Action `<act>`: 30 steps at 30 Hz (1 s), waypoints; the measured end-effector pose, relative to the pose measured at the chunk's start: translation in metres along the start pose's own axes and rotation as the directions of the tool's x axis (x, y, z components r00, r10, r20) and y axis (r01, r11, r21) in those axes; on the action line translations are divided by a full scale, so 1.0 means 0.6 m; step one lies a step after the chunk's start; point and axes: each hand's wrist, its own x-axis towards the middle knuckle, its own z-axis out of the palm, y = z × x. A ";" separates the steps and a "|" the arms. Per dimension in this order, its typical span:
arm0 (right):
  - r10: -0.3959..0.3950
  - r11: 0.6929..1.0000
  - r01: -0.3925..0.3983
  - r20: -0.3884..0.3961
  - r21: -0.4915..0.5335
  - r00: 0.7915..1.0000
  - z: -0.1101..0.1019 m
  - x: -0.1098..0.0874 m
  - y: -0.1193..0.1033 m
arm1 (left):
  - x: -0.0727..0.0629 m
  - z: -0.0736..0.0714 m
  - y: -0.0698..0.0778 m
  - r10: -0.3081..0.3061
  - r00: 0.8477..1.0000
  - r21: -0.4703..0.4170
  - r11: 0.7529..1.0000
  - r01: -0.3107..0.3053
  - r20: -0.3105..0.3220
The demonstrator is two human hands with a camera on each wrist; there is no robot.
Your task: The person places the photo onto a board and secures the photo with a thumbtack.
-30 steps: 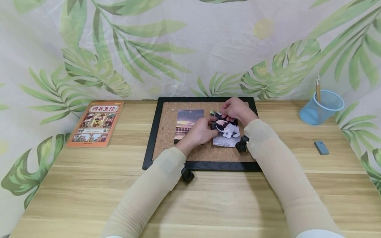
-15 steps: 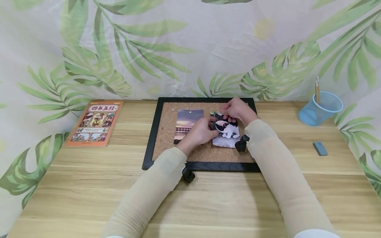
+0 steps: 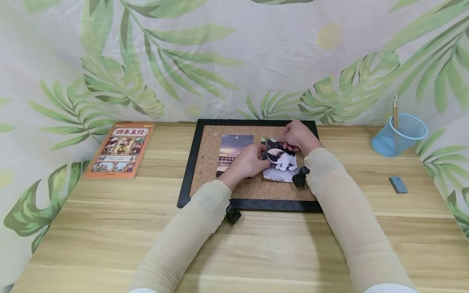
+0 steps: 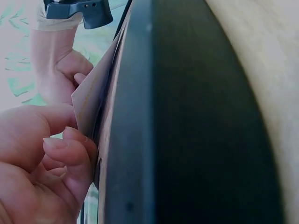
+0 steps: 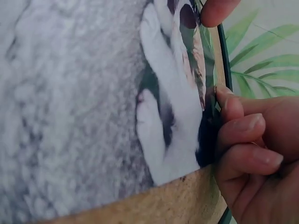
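A photo of a black-and-white cat [image 3: 281, 160] lies over the cork board [image 3: 253, 191], its lower part lifted off the cork in the left wrist view. My left hand [image 3: 249, 162] pinches its left edge between thumb and fingers [image 4: 70, 151]. At the photo's top, the right hand [image 3: 296, 136] has thumb and index finger close together, with the other fingers [image 5: 247, 128] curled. Between those tips seems to be a tiny thumbtack, mostly hidden. Left of it, a sunset photo [image 3: 236, 144] hangs from a small silvery tack [image 3: 236, 137], partly covered by my left hand.
The board's black frame [image 3: 253, 204] lies against the leafy wall cloth [image 3: 205, 61]. An orange book [image 3: 119, 150] is at the left. To the right stand a tilted blue mesh cup [image 3: 392, 140] holding pencils [image 3: 395, 114] and a small blue-grey block [image 3: 398, 184].
The right hand's fingers have shifted slightly right at the top of the cat photo. The left hand keeps its place on the photo's edge. The head view has moved a little.
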 end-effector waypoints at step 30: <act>-0.315 0.947 0.320 -0.199 -0.005 0.928 -0.029 -0.083 0.040 | -0.095 -0.092 -0.001 0.086 0.990 -0.109 0.989 -0.097 -0.109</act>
